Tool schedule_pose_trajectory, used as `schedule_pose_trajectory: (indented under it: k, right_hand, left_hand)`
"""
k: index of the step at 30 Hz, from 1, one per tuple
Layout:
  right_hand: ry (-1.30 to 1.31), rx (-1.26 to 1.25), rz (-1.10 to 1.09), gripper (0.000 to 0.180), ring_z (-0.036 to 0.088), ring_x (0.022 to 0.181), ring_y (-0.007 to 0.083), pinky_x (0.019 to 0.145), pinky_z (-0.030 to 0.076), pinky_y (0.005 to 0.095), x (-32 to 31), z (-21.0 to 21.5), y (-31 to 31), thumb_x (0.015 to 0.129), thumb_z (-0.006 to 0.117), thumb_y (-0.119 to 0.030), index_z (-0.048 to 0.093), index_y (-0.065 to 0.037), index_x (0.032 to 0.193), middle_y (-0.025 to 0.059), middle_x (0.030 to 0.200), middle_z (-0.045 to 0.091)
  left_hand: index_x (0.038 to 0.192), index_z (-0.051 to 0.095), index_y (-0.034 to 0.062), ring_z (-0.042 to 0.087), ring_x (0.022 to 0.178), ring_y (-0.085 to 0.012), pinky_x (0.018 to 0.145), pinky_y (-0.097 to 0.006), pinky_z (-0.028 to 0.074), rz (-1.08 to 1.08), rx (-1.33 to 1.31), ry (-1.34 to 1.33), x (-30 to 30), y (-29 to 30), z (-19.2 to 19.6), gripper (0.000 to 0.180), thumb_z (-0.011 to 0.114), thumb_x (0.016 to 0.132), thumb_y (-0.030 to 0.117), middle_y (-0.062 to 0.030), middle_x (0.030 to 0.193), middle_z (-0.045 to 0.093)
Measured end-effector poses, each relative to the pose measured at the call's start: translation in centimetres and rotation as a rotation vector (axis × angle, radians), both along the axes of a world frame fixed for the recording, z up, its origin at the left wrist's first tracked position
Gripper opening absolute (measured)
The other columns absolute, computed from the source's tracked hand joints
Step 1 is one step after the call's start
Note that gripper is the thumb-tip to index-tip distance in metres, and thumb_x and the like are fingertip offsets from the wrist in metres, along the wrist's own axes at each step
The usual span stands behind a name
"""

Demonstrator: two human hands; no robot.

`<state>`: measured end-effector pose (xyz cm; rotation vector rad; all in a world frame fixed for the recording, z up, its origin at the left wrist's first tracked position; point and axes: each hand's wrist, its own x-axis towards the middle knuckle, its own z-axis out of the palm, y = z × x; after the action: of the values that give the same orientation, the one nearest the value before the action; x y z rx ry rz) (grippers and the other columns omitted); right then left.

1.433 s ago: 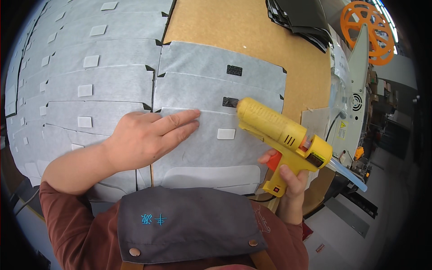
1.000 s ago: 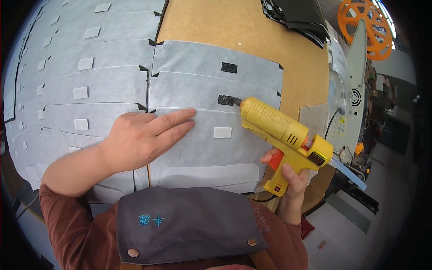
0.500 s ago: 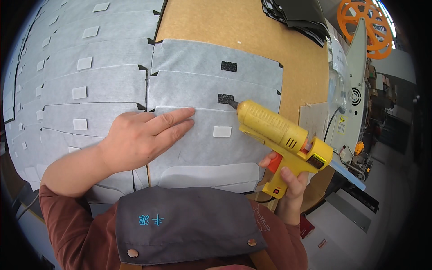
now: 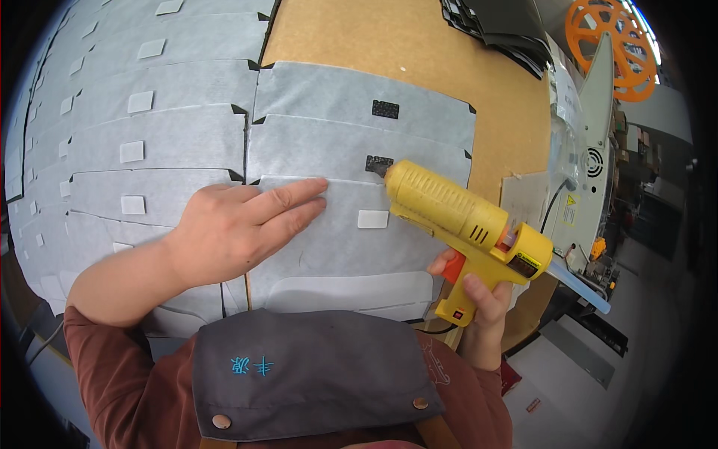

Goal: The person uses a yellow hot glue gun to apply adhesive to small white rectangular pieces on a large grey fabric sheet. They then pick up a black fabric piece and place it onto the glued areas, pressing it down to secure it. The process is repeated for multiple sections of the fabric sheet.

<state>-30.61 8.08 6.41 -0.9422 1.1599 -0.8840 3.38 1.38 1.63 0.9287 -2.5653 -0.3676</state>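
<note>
My right hand grips a yellow hot glue gun by its handle, a finger at the orange trigger. A pale glue stick pokes out of its back end. The nozzle meets the lower black rectangular patch on an overlapping grey-white sheet. Another black patch sits on the sheet above. Below the nozzle, a white rectangular patch lies on the nearest sheet. My left hand rests flat on that sheet, fingers stretched toward the nozzle, holding nothing.
More grey-white sheets with white patches overlap in rows on the left. Bare brown board shows at the top. Black sheets are stacked at the top right. A pale machine with an orange reel stands to the right.
The glue gun's nozzle has shifted slightly left along the lower black patch. My left hand stays in nearly the same place.
</note>
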Motion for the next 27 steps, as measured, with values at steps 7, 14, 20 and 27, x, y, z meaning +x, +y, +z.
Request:
schedule_pose_trajectory:
  k: [7,14,20,27]
  right_hand:
    - [0.008,-0.007,0.035,0.056,0.063,0.099,0.0295,0.086,0.051,0.0424,-0.8,0.0,0.7,0.086,0.060,-0.007,0.041,0.004,0.138,0.0207,0.119,0.057]
    - [0.007,-0.022,-0.074,0.056,0.063,0.097,0.0297,0.086,0.052,0.0420,-0.9,-0.2,1.4,0.086,0.060,-0.009,0.041,0.004,0.137,0.0210,0.118,0.058]
    - [0.020,-0.015,-0.067,0.056,0.063,0.097,0.0300,0.086,0.052,0.0421,-1.0,-0.2,1.3,0.086,0.060,-0.009,0.041,0.005,0.137,0.0214,0.119,0.057]
    - [0.011,-0.010,-0.041,0.056,0.062,0.098,0.0289,0.086,0.051,0.0415,-0.2,0.2,0.7,0.085,0.061,-0.007,0.041,0.005,0.137,0.0216,0.120,0.056]
  left_hand:
    - [0.109,0.069,0.0109,0.055,0.053,-0.0091,0.047,-0.025,0.044,0.001,0.003,0.007,0.0,0.0,0.0,0.032,0.075,0.077,0.012,-0.0041,0.124,0.067]
    - [0.109,0.069,0.0105,0.055,0.054,-0.0093,0.047,-0.025,0.044,-0.010,0.012,0.004,0.0,-0.1,0.1,0.032,0.075,0.077,0.011,-0.0047,0.124,0.067]
    - [0.108,0.069,0.0104,0.056,0.054,-0.0093,0.047,-0.025,0.044,-0.004,0.015,0.013,-0.1,-0.1,0.0,0.032,0.075,0.077,0.011,-0.0049,0.124,0.067]
    - [0.108,0.069,0.0107,0.056,0.053,-0.0097,0.047,-0.025,0.044,-0.002,0.019,0.009,-0.2,-0.1,0.1,0.032,0.076,0.077,0.011,-0.0045,0.124,0.067]
